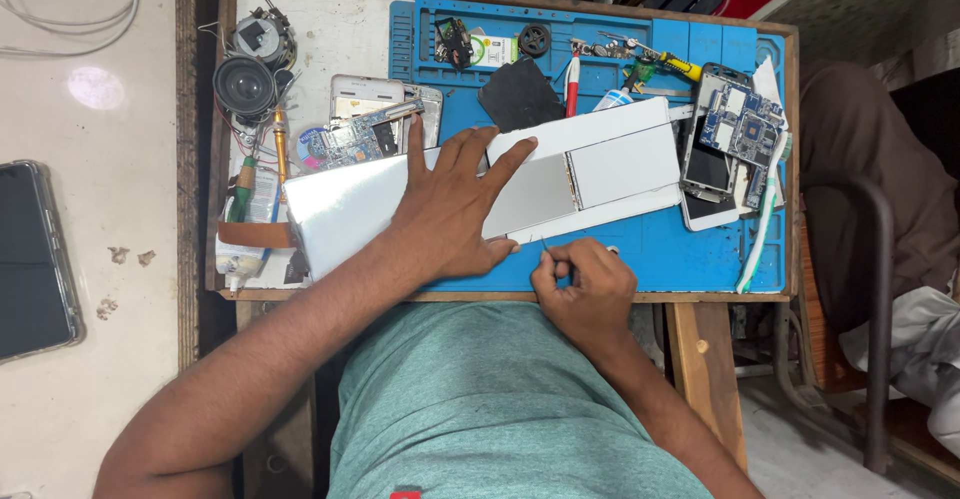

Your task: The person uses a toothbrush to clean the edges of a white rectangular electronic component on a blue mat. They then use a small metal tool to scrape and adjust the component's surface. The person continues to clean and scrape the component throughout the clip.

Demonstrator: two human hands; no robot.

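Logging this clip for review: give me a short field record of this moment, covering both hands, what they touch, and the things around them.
setting: blue work mat on a wooden tray
left hand: flat, fingers spread, pressing down on a long white panel
right hand: closed on a thin tool at the panel's near edge; the tool is too small to identify
right of panel: opened phone with circuit board
left of panel: round speaker, screwdriver
off the tray: dark phone in a clear case
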